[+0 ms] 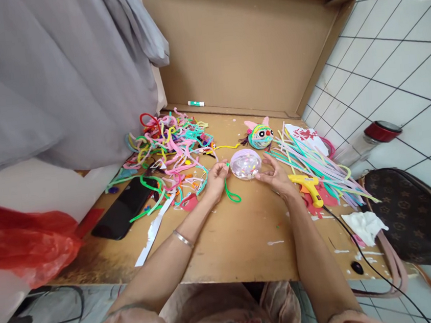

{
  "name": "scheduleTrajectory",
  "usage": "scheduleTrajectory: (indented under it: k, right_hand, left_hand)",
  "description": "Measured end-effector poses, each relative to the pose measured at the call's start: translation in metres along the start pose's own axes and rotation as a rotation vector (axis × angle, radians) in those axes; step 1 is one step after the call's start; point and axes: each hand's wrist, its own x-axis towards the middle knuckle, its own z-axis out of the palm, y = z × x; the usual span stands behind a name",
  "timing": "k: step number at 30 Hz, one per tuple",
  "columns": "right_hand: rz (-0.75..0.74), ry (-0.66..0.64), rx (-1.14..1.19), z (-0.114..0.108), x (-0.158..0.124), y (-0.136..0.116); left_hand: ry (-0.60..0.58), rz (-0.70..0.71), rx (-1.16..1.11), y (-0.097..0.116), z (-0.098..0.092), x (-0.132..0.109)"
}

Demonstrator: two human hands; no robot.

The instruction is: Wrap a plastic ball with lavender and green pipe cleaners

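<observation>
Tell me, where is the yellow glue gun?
In the head view, the yellow glue gun lies on the cardboard table, just right of the right hand, beside the straight pipe cleaners.

Peach short sleeves, floral-print front, thin silver bangle (183,238) on left wrist.

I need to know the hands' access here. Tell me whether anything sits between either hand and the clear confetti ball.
Nothing visible does. The right hand already touches the confetti ball at its right side; the left hand, pinching a green pipe cleaner, is right beside its left edge.
</observation>
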Motion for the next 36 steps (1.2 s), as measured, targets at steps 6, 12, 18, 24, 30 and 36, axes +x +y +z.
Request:
scheduleTrajectory:
  k: [6,12,18,24,30,36]
  right_hand:
    - [-0.086,0.023,0.052,0.011,0.004,0.005]
    - [-0.126,0.073,-0.012,0.014,0.003,0.002]
    - [-0.093,0.054,-0.008,0.013,0.003,0.001]
    - [-0.093,0.073,-0.046,0.004,0.003,0.002]
    - [-0.08,0.113,-0.086,-0.002,0.002,0.001]
    - [-0.068,0.111,-0.08,-0.003,0.003,0.001]
  left_hand:
    - [-0.114,0.066,0.018,-0.005,0.005,0.005]
    - [-0.115,0.091,0.116,-0.006,0.011,0.01]
    - [-0.09,0.071,0.15,-0.001,0.014,0.007]
    - [-0.074,0.12,0.121,-0.003,0.013,0.008]
    - [-0.053,0.108,0.096,-0.008,0.009,0.01]
    - [-0.056,0.091,0.091,-0.007,0.01,0.009]
